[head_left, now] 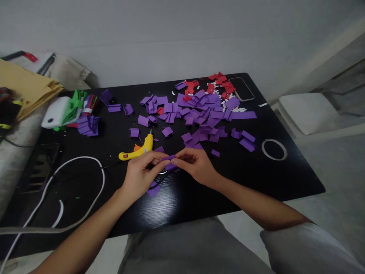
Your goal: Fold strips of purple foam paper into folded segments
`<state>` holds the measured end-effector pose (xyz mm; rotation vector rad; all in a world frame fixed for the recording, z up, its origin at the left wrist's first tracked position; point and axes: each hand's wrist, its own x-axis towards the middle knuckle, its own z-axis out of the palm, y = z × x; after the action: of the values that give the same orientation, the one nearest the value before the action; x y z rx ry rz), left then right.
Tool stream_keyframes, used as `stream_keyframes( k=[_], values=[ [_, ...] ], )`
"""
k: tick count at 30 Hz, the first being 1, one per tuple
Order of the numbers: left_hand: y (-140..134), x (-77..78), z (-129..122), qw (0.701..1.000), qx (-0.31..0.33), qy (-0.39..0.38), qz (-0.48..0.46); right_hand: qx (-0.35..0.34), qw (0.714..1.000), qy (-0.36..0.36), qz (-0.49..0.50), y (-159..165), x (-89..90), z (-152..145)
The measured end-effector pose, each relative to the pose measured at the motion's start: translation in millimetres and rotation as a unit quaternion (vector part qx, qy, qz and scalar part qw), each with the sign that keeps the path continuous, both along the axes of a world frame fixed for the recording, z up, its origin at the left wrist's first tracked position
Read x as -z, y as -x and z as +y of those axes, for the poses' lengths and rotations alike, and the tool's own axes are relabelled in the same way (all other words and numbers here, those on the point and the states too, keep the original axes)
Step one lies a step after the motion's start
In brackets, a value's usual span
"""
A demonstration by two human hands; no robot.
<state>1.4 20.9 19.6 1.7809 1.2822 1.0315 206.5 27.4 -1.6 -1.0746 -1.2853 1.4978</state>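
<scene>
A small purple slip (170, 164) is up between the person's two hands, just over the near part of the black bench (205, 207). The left hand (142, 170) pinches it from one side, thumb and fingers closed on it, and the right hand (196, 164) grips its other side the same way, the two thumbs almost meeting. Under the hands I can make out part of a dark hoop (155, 185) with a purple piece (153, 191) by it; whether they're joined I can't tell from here. Just beyond the left hand lies a yellow glue gun (145, 146) on its side, nozzle pointing away from the person. Past the hands, folded purple pieces spread into a loose heap (205, 108), with red scraps (221, 80) and white bits (241, 109) at its far edge. A pale-rimmed rectangle (252, 94) lies flat at the back corner, and a thin ring (284, 152) sits well off to the right. Over on the left there's a green bundle (75, 106) against a white device (57, 110), and nearer, a white cable (103, 176) loops across the bench. Beyond the bench's right side stands a pale stool (306, 112).
</scene>
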Motion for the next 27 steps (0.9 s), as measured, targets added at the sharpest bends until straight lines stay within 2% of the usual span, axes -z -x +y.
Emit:
stream_keyframes(
  k=[4,7,14,19,27],
  values=[
    [-2.6,0.4,-0.5,0.996,0.000,0.068,-0.050,0.024,1.000,0.014,0.004,0.2,-1.1,-0.4],
    [-3.0,2.1,-1.1,0.994,0.018,0.098,-0.052,0.040,0.999,0.010,0.003,0.3,0.0,-1.0],
    [0.7,4.5,-1.6,0.997,0.040,0.068,-0.016,0.034,0.999,-0.007,-0.012,2.0,6.5,-2.0],
    [1.3,5.6,-1.5,0.997,0.060,0.044,0.023,-0.003,0.999,-0.028,-0.031,0.2,5.7,-1.0],
    [4.7,8.1,-2.2,0.993,0.075,0.094,0.008,-0.006,0.999,-0.017,-0.046,-2.9,6.0,0.4]
  ],
)
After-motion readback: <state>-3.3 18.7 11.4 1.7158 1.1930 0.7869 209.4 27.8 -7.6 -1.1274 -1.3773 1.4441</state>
